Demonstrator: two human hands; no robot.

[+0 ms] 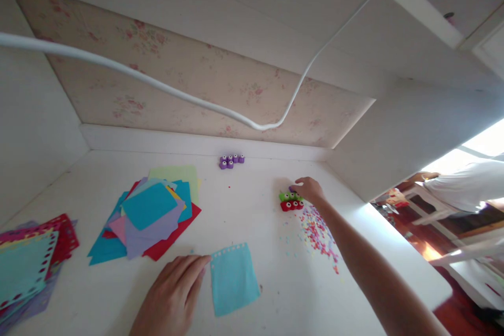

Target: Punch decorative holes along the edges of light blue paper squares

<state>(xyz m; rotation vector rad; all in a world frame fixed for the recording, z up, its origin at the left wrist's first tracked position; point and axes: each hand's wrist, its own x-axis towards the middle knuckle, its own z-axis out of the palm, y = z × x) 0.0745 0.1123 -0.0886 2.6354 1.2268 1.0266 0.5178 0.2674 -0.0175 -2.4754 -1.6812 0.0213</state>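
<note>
In the head view, the left hand [173,291] pinches a corner of the blue sheet [234,283] on the worktop [252,220]. It looks light, easily creased, best held by edges. The right hand [309,189] meets a purple punch [292,188], grip unclear.

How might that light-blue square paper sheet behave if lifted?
The light-blue square paper sheet would probably feel light, since it looks thin. The left hand is at just one corner, so the rest would likely sag. Small holes line its top edge, which might tear first.
</note>
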